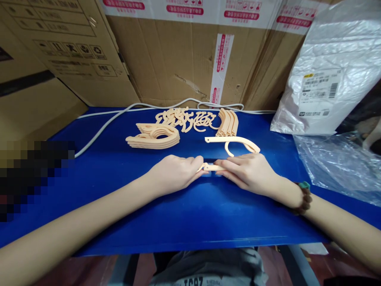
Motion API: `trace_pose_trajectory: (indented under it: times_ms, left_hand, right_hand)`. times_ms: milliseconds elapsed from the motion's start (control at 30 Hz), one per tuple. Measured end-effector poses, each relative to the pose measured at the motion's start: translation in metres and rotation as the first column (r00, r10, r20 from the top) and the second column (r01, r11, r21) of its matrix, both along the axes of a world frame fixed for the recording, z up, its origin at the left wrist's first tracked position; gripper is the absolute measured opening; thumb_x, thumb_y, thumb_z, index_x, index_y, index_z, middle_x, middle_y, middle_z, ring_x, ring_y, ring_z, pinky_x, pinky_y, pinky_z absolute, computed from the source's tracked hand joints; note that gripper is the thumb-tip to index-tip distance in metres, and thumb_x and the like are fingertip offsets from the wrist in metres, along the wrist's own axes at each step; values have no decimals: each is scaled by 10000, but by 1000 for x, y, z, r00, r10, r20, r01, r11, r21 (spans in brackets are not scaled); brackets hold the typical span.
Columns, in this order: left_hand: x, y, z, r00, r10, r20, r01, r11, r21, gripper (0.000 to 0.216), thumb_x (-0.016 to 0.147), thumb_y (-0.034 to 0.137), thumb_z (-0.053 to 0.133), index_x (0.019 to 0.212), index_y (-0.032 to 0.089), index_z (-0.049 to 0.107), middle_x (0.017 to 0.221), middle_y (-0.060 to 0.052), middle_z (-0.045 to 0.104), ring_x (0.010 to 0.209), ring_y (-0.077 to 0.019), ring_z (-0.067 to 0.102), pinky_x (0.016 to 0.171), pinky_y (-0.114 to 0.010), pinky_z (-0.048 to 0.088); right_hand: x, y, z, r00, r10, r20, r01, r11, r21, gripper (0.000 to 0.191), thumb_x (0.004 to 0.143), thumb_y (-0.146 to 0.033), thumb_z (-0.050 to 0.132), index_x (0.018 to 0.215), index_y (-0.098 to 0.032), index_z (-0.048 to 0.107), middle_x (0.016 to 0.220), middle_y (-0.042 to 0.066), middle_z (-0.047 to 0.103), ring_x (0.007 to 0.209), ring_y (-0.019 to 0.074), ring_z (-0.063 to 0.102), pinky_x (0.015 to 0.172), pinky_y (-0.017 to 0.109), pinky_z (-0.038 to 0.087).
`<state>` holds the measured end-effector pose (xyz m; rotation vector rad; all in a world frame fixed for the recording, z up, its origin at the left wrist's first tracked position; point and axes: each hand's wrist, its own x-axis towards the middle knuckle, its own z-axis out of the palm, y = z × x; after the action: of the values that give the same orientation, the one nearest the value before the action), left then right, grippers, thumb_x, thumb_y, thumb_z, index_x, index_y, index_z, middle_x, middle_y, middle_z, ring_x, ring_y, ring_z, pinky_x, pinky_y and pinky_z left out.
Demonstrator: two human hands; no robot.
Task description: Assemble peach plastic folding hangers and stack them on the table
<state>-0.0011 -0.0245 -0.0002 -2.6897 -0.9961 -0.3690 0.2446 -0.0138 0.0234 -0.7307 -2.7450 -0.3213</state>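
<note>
My left hand (175, 172) and my right hand (247, 171) meet at the middle of the blue table (178, 214). Both are closed, pinching a small peach plastic piece (210, 167) between their fingertips. Just behind my right hand lies a peach hanger part with a hook (232, 143). Further back are a stack of curved peach hanger pieces (153, 137), a heap of loose hooks (186, 118) and a row of curved arms (228, 122).
Cardboard boxes (178, 51) wall off the back and left. A white cable (101, 129) runs along the table's rear. A white plastic bag with a label (324, 75) and a clear bag (336, 167) lie at the right. A beaded bracelet (303, 198) is on my right wrist.
</note>
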Motion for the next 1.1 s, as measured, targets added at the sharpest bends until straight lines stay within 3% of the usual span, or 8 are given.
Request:
trace_pose_trajectory:
  times_ms: [300, 533, 833, 1100]
  left_hand:
    - [2, -2, 4, 997, -23, -67, 37, 974, 223, 357, 1039, 300, 245, 797, 171, 472, 595, -7, 555, 465, -166, 573, 413, -273, 255]
    - [3, -5, 8, 994, -10, -112, 49, 933, 358, 276, 998, 275, 348, 787, 173, 493, 601, -3, 524, 474, -171, 534, 435, -292, 309]
    - [4, -7, 9, 997, -18, -69, 44, 919, 392, 244, 948, 334, 452, 770, 179, 515, 610, 8, 524, 503, -171, 527, 457, -305, 328]
    - [-1, -5, 15, 993, -116, -19, 114, 914, 388, 282, 938, 328, 478, 691, 193, 494, 560, 25, 510, 486, -148, 508, 457, -299, 312]
  right_hand:
    - [-1, 1, 1, 1000, -17, -3, 16, 993, -118, 412, 1035, -397, 322, 1024, -177, 669, 786, 16, 728, 610, 113, 625, 545, 271, 301]
    - [0, 2, 4, 999, -37, -7, 34, 972, -232, 373, 1024, -411, 361, 1075, -198, 662, 785, 12, 722, 619, 112, 632, 530, 252, 291]
    - [1, 2, 7, 1000, -20, -24, 13, 967, -253, 373, 1021, -403, 365, 1041, -187, 667, 812, 27, 735, 606, 118, 629, 538, 248, 316]
    - [-1, -2, 5, 999, 16, -34, -22, 980, -197, 360, 1025, -374, 361, 1099, -180, 655, 796, 19, 729, 606, 106, 630, 536, 248, 320]
